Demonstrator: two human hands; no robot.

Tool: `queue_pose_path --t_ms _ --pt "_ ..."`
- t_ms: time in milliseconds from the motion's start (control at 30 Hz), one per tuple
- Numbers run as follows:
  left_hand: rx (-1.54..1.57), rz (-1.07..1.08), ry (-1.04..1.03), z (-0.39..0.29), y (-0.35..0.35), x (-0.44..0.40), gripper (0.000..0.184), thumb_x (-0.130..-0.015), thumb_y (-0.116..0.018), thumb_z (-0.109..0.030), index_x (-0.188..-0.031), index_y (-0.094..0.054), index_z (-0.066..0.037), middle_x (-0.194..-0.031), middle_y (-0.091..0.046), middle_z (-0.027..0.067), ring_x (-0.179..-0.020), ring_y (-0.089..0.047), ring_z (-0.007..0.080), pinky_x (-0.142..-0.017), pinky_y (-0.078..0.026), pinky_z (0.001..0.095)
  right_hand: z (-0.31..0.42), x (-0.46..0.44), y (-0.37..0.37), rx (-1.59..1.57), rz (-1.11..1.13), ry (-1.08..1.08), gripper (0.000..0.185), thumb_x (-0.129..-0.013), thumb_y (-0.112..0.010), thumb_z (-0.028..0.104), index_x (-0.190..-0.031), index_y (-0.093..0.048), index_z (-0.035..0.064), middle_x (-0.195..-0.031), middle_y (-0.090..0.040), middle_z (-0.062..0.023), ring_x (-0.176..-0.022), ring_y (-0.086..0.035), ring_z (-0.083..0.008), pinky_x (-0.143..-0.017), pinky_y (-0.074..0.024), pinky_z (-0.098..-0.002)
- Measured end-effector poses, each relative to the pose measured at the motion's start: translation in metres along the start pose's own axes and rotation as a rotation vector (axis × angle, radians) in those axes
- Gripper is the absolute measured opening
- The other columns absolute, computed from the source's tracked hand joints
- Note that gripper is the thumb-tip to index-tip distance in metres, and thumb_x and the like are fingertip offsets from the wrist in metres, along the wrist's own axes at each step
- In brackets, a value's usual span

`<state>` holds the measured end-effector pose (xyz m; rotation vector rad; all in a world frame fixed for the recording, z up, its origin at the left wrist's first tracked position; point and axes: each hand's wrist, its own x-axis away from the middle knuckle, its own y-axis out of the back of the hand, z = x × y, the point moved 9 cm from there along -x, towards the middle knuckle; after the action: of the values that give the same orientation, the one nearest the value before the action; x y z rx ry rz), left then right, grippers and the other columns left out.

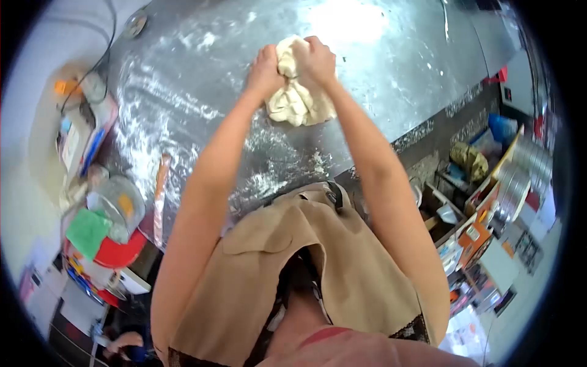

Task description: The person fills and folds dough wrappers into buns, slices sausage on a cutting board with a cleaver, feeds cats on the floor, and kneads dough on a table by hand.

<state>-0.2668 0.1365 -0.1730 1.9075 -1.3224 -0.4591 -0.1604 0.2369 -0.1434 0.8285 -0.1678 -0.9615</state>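
Note:
A pale, lumpy mass of dough (295,105) lies on the floured metal table (391,79), near its top middle in the head view. My left hand (266,72) grips the dough's upper left side with fingers curled. On the upper right side, my right hand (319,60) is closed round the dough too. Between the hands the dough is bunched and narrowed, and its wider part spreads toward me with folds on its surface.
A floury rolling pin (161,199) lies at the table's left. Beyond it are a clear container (119,205), a green cloth (88,233) and a white bin (85,131) of items. Cartons and boxes (474,238) crowd the right, below the table edge.

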Motion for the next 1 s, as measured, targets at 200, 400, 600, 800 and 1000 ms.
queue_pose_path --t_ms 200,400,600,800,1000 --pt "0.288 0.31 0.05 -0.056 0.04 0.062 0.094 -0.059 -0.082 -0.028 -0.135 -0.031 -0.009 -0.126 -0.042 0.0143 -0.115 -0.043 0.035 -0.101 -0.036 0.0437 0.054 0.023 0.035 0.048 0.534 -0.353 0.046 -0.08 -0.053 0.042 -0.102 -0.059 0.0022 -0.099 -0.059 -0.0183 -0.086 -0.058 -0.0334 -0.077 -0.0429 -0.0455" --pt "-0.152 -0.288 -0.293 -0.066 0.009 0.137 0.046 -0.07 -0.069 -0.025 -0.112 -0.052 -0.017 -0.124 -0.043 0.012 -0.118 -0.038 0.0372 -0.097 -0.033 0.0519 0.076 0.136 0.048 0.171 -0.116 0.406 0.043 -0.081 -0.051 0.043 -0.096 -0.05 0.003 -0.113 -0.053 -0.0197 -0.101 -0.051 -0.0372 -0.092 -0.0342 -0.0504" --pt "-0.24 -0.524 -0.135 -0.047 0.009 0.054 0.034 -0.079 -0.06 -0.017 -0.112 -0.053 -0.016 -0.124 -0.044 0.0114 -0.112 -0.041 0.037 -0.09 -0.038 0.052 0.036 0.051 0.011 0.221 -0.354 0.162 0.038 -0.074 -0.052 0.037 -0.092 -0.057 0.0035 -0.099 -0.058 -0.0166 -0.092 -0.052 -0.0336 -0.089 -0.0329 -0.0469" --pt "-0.227 -0.309 -0.047 -0.051 0.021 0.049 0.057 -0.073 -0.065 -0.013 -0.124 -0.042 -0.019 -0.118 -0.046 0.0109 -0.109 -0.044 0.0386 -0.088 -0.039 0.0508 0.049 0.036 0.029 0.249 -0.179 0.012 0.039 -0.075 -0.058 0.045 -0.08 -0.059 0.0061 -0.077 -0.061 -0.0084 -0.077 -0.055 -0.0291 -0.082 -0.0351 -0.0418" --pt "-0.23 -0.053 -0.218 -0.082 0.039 0.147 0.083 -0.063 -0.077 -0.022 -0.134 -0.036 -0.022 -0.13 -0.04 0.0107 -0.119 -0.037 0.0407 -0.095 -0.034 0.0549 0.095 0.124 0.076 0.317 -0.043 0.15 0.048 -0.074 -0.057 0.052 -0.088 -0.06 0.0068 -0.089 -0.062 -0.0126 -0.089 -0.056 -0.0318 -0.086 -0.0355 -0.046"
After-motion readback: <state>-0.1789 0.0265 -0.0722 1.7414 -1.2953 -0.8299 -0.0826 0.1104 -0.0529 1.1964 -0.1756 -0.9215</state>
